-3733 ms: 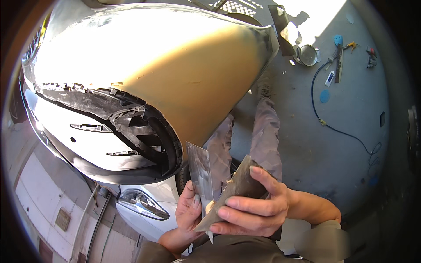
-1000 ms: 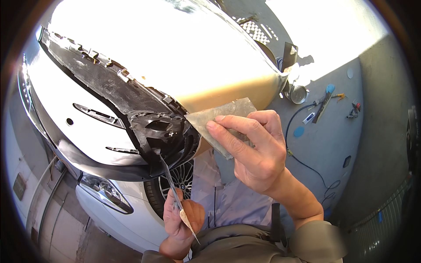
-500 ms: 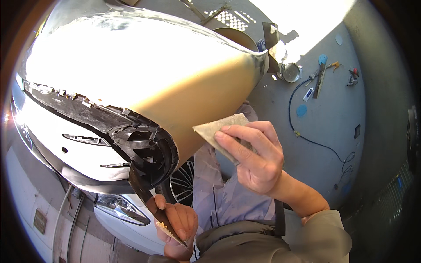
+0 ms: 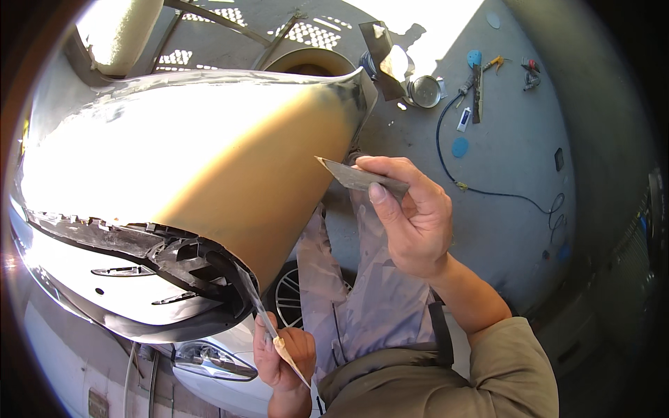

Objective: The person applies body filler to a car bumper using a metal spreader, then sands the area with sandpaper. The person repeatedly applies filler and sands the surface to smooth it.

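Observation:
A large car panel (image 4: 268,160), coated tan on its near right part and glaring white in sunlight on the left, lies in front of me. My right hand (image 4: 421,219) pinches a thin, grey-beige flat putty spreader (image 4: 359,177) between thumb and fingers, its pointed corner over or near the panel's right edge; contact cannot be told. Lower down, my left hand (image 4: 289,352) grips a thin flat mixing board (image 4: 254,296), seen almost edge-on. A lump of pale yellow putty (image 4: 282,347) sits on the board beside my fingers.
Behind the panel's lower edge are a car headlight (image 4: 214,360) and a wheel (image 4: 287,299). Across the grey floor at right lie a dark hose (image 4: 502,194), a round tin (image 4: 424,91), a small tube (image 4: 464,120) and a blue disc (image 4: 460,147). A metal frame (image 4: 230,22) stands at the back.
The spreader has tipped from showing its broad face to nearly edge-on, with my right thumb now visible. My left hand's board has turned more edge-on. The whole view has shifted.

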A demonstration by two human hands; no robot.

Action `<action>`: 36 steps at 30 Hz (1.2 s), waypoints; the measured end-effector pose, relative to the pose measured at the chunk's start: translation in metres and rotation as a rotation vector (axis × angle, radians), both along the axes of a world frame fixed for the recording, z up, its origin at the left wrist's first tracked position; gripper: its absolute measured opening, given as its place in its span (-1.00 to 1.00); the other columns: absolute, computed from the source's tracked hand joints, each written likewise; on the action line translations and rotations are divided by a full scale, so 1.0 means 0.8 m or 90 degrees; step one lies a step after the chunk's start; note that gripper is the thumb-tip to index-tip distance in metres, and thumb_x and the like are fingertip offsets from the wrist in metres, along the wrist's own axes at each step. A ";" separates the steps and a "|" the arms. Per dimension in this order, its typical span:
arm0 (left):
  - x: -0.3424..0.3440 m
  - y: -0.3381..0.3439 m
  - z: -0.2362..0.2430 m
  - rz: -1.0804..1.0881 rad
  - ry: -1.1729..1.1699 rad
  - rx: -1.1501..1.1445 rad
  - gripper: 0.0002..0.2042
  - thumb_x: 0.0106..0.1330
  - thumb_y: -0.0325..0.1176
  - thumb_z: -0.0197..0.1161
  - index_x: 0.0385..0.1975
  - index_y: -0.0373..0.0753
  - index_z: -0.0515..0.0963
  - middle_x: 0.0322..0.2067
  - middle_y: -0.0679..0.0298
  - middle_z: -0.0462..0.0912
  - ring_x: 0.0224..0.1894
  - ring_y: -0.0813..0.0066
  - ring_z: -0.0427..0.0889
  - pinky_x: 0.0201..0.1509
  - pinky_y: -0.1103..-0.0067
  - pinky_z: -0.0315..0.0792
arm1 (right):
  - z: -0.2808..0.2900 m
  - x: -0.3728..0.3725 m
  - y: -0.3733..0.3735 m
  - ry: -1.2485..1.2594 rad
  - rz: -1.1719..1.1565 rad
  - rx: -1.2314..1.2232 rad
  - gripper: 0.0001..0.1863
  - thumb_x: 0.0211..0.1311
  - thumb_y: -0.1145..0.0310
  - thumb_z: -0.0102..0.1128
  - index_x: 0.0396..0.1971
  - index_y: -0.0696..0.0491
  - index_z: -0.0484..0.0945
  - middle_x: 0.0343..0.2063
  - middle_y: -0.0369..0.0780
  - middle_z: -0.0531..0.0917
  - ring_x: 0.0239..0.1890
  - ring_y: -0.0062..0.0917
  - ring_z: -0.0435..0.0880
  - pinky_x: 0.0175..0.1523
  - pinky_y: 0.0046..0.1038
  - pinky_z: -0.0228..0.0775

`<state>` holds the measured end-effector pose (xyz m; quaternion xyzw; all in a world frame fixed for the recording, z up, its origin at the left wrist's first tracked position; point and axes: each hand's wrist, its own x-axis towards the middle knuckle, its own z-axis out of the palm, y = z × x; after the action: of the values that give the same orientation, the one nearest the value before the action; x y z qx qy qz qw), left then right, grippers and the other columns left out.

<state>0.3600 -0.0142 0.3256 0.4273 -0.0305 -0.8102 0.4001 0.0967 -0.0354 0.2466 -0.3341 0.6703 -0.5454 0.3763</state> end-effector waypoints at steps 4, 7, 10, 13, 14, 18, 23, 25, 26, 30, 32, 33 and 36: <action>-0.032 0.015 -0.008 -0.147 -0.005 0.071 -0.70 0.67 -0.32 0.08 0.22 -0.35 0.31 -0.62 0.30 0.51 -0.63 0.57 0.42 -0.54 0.58 0.20 | 0.031 -0.010 0.039 -0.393 -0.140 0.027 -0.43 0.63 0.48 0.21 0.52 0.28 0.35 0.08 -0.23 0.76 0.07 -0.73 0.67 0.21 -0.56 0.55; -0.052 0.031 -0.013 -0.249 0.006 0.175 -0.61 0.63 -0.33 0.14 0.32 -0.40 0.35 -0.32 0.17 0.68 -0.50 0.51 0.56 -0.42 0.57 0.39 | 0.039 0.021 0.083 -0.480 -0.180 0.036 -0.40 0.64 0.47 0.21 0.56 0.25 0.32 0.10 -0.22 0.76 0.07 -0.71 0.68 0.23 -0.59 0.52; -0.049 0.030 -0.018 -0.192 -0.017 0.122 -0.52 0.61 -0.35 0.18 0.43 -0.41 0.33 -0.02 0.07 0.76 -0.22 0.42 0.76 -0.14 0.53 0.63 | 0.055 0.051 0.141 -0.359 -0.028 0.090 -0.39 0.54 0.46 0.34 0.50 0.26 0.42 0.03 -0.20 0.79 0.05 -0.68 0.69 0.22 -0.59 0.49; -0.033 0.018 -0.013 -0.231 -0.121 0.017 -0.54 0.62 -0.36 0.14 0.42 -0.44 0.36 0.03 0.08 0.74 -0.12 0.48 0.76 0.01 0.57 0.61 | 0.075 0.034 0.190 -0.199 -0.027 0.148 -0.38 0.47 0.44 0.41 0.45 0.27 0.48 -0.02 -0.17 0.80 0.00 -0.66 0.70 0.18 -0.56 0.51; -0.030 0.017 -0.007 -0.344 -0.154 -0.107 -0.59 0.64 -0.39 0.11 0.38 -0.46 0.41 -0.02 0.14 0.77 -0.16 0.50 0.75 0.00 0.60 0.58 | 0.084 0.025 0.201 -0.161 -0.059 0.148 -0.38 0.44 0.43 0.43 0.44 0.27 0.50 -0.04 -0.16 0.80 -0.01 -0.65 0.70 0.17 -0.55 0.52; -0.040 0.021 0.031 -0.655 -0.178 -0.622 -0.58 0.63 -0.47 0.08 0.40 -0.50 0.42 -0.44 0.17 0.64 -0.50 0.36 0.59 -0.32 0.55 0.43 | 0.116 -0.001 0.222 0.078 -0.098 0.173 -0.41 0.43 0.43 0.42 0.41 0.25 0.53 -0.12 -0.15 0.78 -0.13 -0.57 0.71 0.08 -0.49 0.54; -0.080 0.059 0.083 -0.644 -0.263 -0.474 -0.62 0.72 -0.44 0.00 0.41 -0.46 0.41 -0.57 0.22 0.48 -0.59 0.46 0.39 -0.44 0.50 0.30 | 0.144 0.026 0.254 0.138 -0.018 0.059 -0.40 0.31 0.50 0.44 0.36 0.24 0.58 -0.18 -0.05 0.77 -0.21 -0.35 0.75 0.00 -0.41 0.58; -0.096 0.077 0.097 -0.648 -0.299 -0.460 -0.66 0.74 -0.40 -0.02 0.35 -0.42 0.48 -0.56 0.27 0.49 -0.56 0.58 0.38 -0.44 0.53 0.28 | 0.155 0.013 0.280 0.141 0.028 0.074 -0.39 0.28 0.52 0.45 0.35 0.24 0.58 -0.24 -0.08 0.76 -0.25 -0.37 0.73 -0.04 -0.41 0.58; -0.105 0.088 0.101 -0.650 -0.302 -0.430 -0.67 0.75 -0.39 -0.02 0.33 -0.41 0.50 -0.56 0.27 0.50 -0.55 0.58 0.39 -0.44 0.53 0.29 | 0.160 0.005 0.295 0.130 0.041 0.072 -0.38 0.27 0.52 0.45 0.35 0.24 0.59 -0.26 -0.09 0.75 -0.27 -0.37 0.72 -0.06 -0.41 0.57; -0.159 0.147 0.112 -0.593 -0.331 -0.399 -0.68 0.75 -0.37 -0.03 0.28 -0.39 0.54 -0.51 0.26 0.56 -0.50 0.61 0.44 -0.39 0.54 0.35 | 0.168 -0.051 0.349 0.115 0.100 0.047 -0.37 0.21 0.55 0.46 0.33 0.25 0.61 -0.33 -0.12 0.72 -0.34 -0.40 0.68 -0.13 -0.40 0.55; -0.184 0.181 0.118 -0.589 -0.354 -0.394 -0.68 0.74 -0.38 -0.02 0.28 -0.41 0.53 -0.48 0.24 0.58 -0.47 0.61 0.44 -0.37 0.55 0.37 | 0.175 -0.078 0.381 0.096 0.109 0.046 -0.37 0.19 0.55 0.47 0.32 0.25 0.61 -0.34 -0.13 0.71 -0.36 -0.39 0.67 -0.14 -0.40 0.55; -0.201 0.196 0.117 -0.558 -0.360 -0.406 -0.68 0.74 -0.38 -0.02 0.28 -0.41 0.53 -0.48 0.26 0.58 -0.48 0.61 0.43 -0.37 0.56 0.36 | 0.178 -0.090 0.396 0.096 0.122 0.042 -0.37 0.18 0.56 0.46 0.31 0.28 0.61 -0.35 -0.15 0.70 -0.37 -0.43 0.64 -0.15 -0.43 0.52; -0.236 0.237 0.111 -0.463 -0.376 -0.392 -0.68 0.76 -0.33 0.00 0.31 -0.39 0.50 -0.45 0.35 0.60 -0.48 0.69 0.40 -0.38 0.63 0.34 | 0.193 -0.123 0.443 0.085 0.157 0.040 -0.40 0.18 0.56 0.45 0.28 0.31 0.61 -0.36 -0.17 0.68 -0.38 -0.49 0.60 -0.17 -0.47 0.49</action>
<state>0.1715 0.1751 0.4144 0.4617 -0.5218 -0.6954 0.1759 -0.0019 0.3193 0.4010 -0.4375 0.6642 -0.4505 0.4055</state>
